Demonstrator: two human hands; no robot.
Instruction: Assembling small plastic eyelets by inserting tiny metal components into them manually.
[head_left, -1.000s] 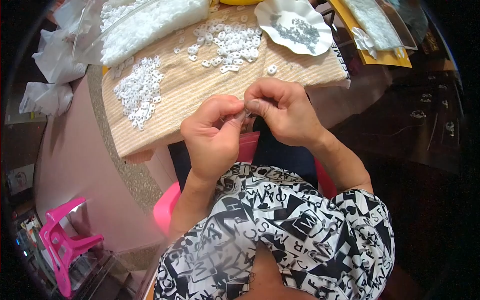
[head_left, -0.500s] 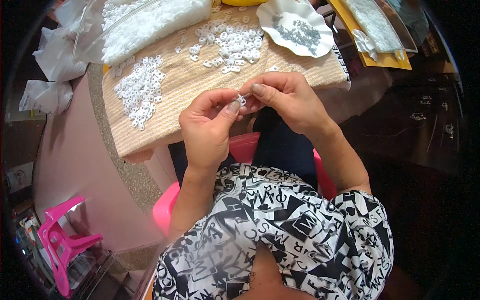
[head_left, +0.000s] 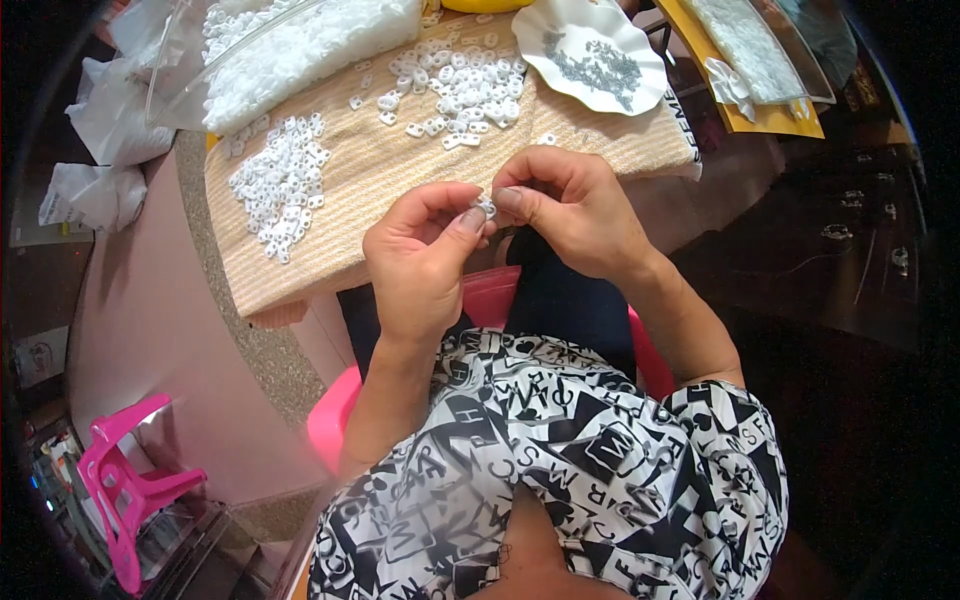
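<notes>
1. In my head view, the left hand's (head_left: 420, 245) grip is narrow, pinching a small white piece (head_left: 487, 207) by the table's (head_left: 350, 200) near edge.
2. I see the right hand's (head_left: 570, 215) thumb and forefinger closed beside it (what they hold, I can't tell).
3. Beyond, I see a left pile (head_left: 280, 185) of white pieces and a scalloped plate (head_left: 655, 75) with dark bits (head_left: 600, 70).
</notes>
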